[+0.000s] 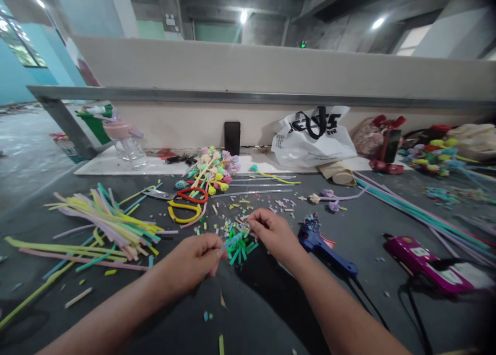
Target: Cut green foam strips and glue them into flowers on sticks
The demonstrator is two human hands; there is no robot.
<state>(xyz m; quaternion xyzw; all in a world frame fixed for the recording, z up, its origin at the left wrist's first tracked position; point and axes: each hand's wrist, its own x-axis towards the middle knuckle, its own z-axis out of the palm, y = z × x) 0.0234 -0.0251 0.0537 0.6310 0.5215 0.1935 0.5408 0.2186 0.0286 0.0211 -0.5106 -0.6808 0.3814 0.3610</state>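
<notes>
My left hand (205, 251) is closed in a pinch, with a short light-blue piece of pipe cleaner (231, 240) at its fingertips. My right hand (273, 232) is pinched at the far right edge of a small heap of green pipe cleaner pieces (241, 250); whatever lies between its fingertips is too small to make out. Tiny pale clippings (232, 226) are scattered just behind the heap. Scissors with one red and one yellow handle (186, 212) rest open beyond my left hand. A blue glue gun (329, 249) lies right of my right hand.
Loose long pipe cleaners (112, 220) are piled at left. Fuzzy flowers (213, 171), a phone (232, 138) and a white bag (315, 138) stand along the back, with a clear jug (129, 151) at back left. A magenta device (426, 262) with a cable lies at right.
</notes>
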